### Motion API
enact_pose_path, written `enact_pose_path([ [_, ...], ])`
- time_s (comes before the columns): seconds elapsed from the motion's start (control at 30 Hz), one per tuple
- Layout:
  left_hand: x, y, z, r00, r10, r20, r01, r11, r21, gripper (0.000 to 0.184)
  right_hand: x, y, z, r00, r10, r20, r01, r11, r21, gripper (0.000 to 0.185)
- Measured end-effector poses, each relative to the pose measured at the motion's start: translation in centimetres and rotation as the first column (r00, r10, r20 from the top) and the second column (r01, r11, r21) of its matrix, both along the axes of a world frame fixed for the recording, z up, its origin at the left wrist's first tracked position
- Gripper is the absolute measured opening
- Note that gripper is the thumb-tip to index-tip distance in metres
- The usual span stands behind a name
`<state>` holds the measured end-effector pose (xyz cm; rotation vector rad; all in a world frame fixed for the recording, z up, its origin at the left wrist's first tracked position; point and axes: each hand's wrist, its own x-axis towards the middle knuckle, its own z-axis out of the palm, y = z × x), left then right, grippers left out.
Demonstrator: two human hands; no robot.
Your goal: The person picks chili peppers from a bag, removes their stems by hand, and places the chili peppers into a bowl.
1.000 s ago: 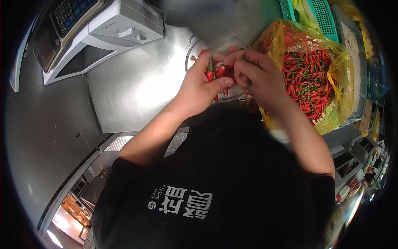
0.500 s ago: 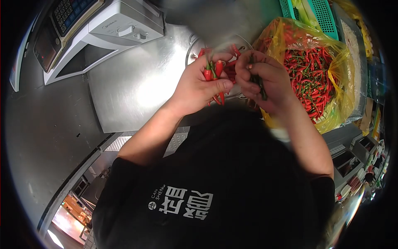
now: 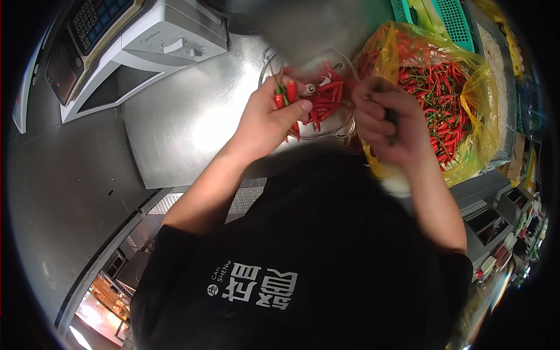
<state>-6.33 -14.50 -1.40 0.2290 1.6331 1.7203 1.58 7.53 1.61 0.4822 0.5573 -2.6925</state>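
My left hand (image 3: 271, 119) is closed around a few red chili peppers (image 3: 290, 91), their green stems poking up past the thumb and their tips hanging below. My right hand (image 3: 396, 114), smeared by motion, is curled with dark green chili stems (image 3: 391, 119) in its fingers. Beneath and between the hands, a round clear bowl with a metal rim (image 3: 348, 127) contains loose red chilies (image 3: 328, 104) without visible stems. To the right of my right hand, a yellow plastic bag (image 3: 489, 111) is full of red chilies with green stems (image 3: 446, 108).
A white Midea appliance (image 3: 175, 32) and a keypad device (image 3: 87, 35) stand at upper left on the steel counter (image 3: 186, 125). A green basket (image 3: 458, 26) with pale green vegetables is at upper right. A blurred grey shape (image 3: 309, 26) covers the top centre.
My hands have parted: the left has shifted slightly left with its chilies, the right has moved right, off the bowl, with the stems. More of the bowl's chilies now show.
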Motion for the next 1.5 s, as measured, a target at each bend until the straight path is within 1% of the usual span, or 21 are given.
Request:
enact_pose_path([
  [0.07, -0.7, -0.7, -0.2, 1.000, -0.007, -0.017, 0.004, 0.980, -0.200, 0.020, 1.3, 1.2, 0.4, 1.000, -0.021, -0.014, 0.021, 1.000, 0.001, 0.016],
  [0.1, -1.0, -0.7, -0.2, 1.000, -0.009, -0.017, 0.005, 0.980, -0.200, 0.020, 1.9, 1.7, 0.6, 0.999, -0.042, -0.031, 0.042, 0.999, 0.002, 0.015],
  [0.3, -0.9, 0.1, -0.4, 0.990, -0.120, -0.077, 0.111, 0.987, -0.119, 0.014, 3.4, 1.5, 0.6, 0.998, -0.054, 0.034, 0.053, 0.998, 0.034, 0.014],
  [0.5, -0.4, 0.7, -0.1, 0.986, -0.063, -0.153, 0.047, 0.993, -0.107, 0.024, 3.8, 0.8, 0.2, 0.998, -0.015, 0.064, 0.010, 0.997, 0.073, 0.019],
  [0.6, -0.5, 0.8, 0.7, 0.984, 0.060, -0.167, -0.061, 0.998, 0.002, 0.027, 4.2, 0.3, 0.3, 0.997, -0.007, 0.078, -0.002, 0.994, 0.110, 0.019],
  [0.67, -0.9, 0.3, 1.1, 0.986, -0.099, -0.136, 0.104, 0.994, 0.035, 0.036, 3.7, -0.3, 0.3, 0.997, -0.008, 0.071, -0.002, 0.991, 0.135, 0.020],
  [0.7, -0.9, 0.3, 1.8, 0.985, -0.099, -0.143, 0.105, 0.994, 0.031, 0.036, 3.3, -0.4, 0.4, 0.998, 0.013, 0.065, -0.021, 0.992, 0.127, 0.020],
  [0.77, -0.3, 1.2, 3.2, 0.983, -0.181, 0.003, 0.181, 0.982, -0.043, 0.044, 2.9, -0.6, 0.5, 0.998, 0.024, 0.063, -0.032, 0.991, 0.131, 0.019],
  [0.8, 0.3, 1.5, 2.1, 0.990, -0.138, -0.027, 0.139, 0.989, 0.045, 0.057, 2.5, -1.1, 0.6, 0.998, 0.006, 0.064, -0.020, 0.977, 0.214, 0.019],
  [0.83, 0.5, 1.8, 2.1, 0.989, -0.144, -0.026, 0.145, 0.988, 0.050, 0.057, 2.2, -1.4, 0.5, 0.998, -0.010, 0.064, -0.009, 0.955, 0.295, 0.019],
  [0.9, 0.8, 2.0, 2.2, 0.976, -0.209, -0.058, 0.204, 0.975, -0.090, 0.067, 1.7, -2.0, 0.6, 0.999, 0.032, 0.023, -0.037, 0.945, 0.325, 0.018],
  [0.97, 1.0, 2.7, 2.4, 0.954, -0.247, -0.170, 0.230, 0.967, -0.111, 0.066, 0.8, -3.4, 1.1, 0.990, 0.139, -0.027, -0.062, 0.602, 0.796, 0.020],
  [1.0, 1.1, 2.8, 2.5, 0.936, -0.270, -0.226, 0.250, 0.961, -0.117, 0.065, 0.7, -4.0, 1.0, 0.991, 0.133, -0.029, -0.057, 0.598, 0.799, 0.020],
  [1.1, 1.2, 3.4, 2.6, 0.788, -0.319, -0.527, 0.215, 0.944, -0.249, 0.060, 1.3, -3.6, -0.1, 0.922, 0.299, -0.244, 0.199, 0.173, 0.965, 0.025],
  [1.17, 1.5, 4.1, 3.9, 0.843, -0.346, -0.412, 0.254, 0.931, -0.261, 0.054, 1.7, -2.8, 0.6, 0.910, 0.370, -0.187, 0.147, 0.133, 0.980, 0.020],
  [1.2, 1.6, 4.1, 4.3, 0.879, -0.351, -0.323, 0.281, 0.928, -0.244, 0.051, 1.7, -3.0, 1.4, 0.927, 0.282, -0.247, 0.192, 0.209, 0.959, 0.021],
  [1.23, 1.7, 4.1, 4.5, 0.912, -0.346, -0.219, 0.311, 0.933, -0.178, 0.048, 1.6, -3.1, 2.0, 0.931, 0.194, -0.309, 0.248, 0.284, 0.926, 0.022],
  [1.3, 1.4, 3.0, 2.5, 0.945, -0.328, -0.015, 0.328, 0.943, 0.063, 0.042, 2.0, -2.5, 1.2, 0.942, 0.112, -0.315, 0.284, 0.232, 0.930, 0.021],
  [1.37, 1.6, 2.6, 2.0, 0.947, -0.322, -0.013, 0.320, 0.938, 0.131, 0.042, 2.2, -2.2, 1.4, 0.976, -0.051, -0.213, 0.216, 0.385, 0.897, 0.020],
  [1.4, 1.6, 2.6, 2.0, 0.953, -0.302, 0.000, 0.297, 0.936, 0.187, 0.042, 2.3, -2.1, 1.9, 0.967, -0.042, -0.251, 0.238, 0.495, 0.836, 0.020],
  [1.5, 1.7, 3.1, 1.8, 0.937, -0.349, 0.011, 0.337, 0.913, 0.229, 0.048, 2.9, -1.9, 1.2, 0.972, 0.019, -0.235, 0.209, 0.389, 0.897, 0.014],
])
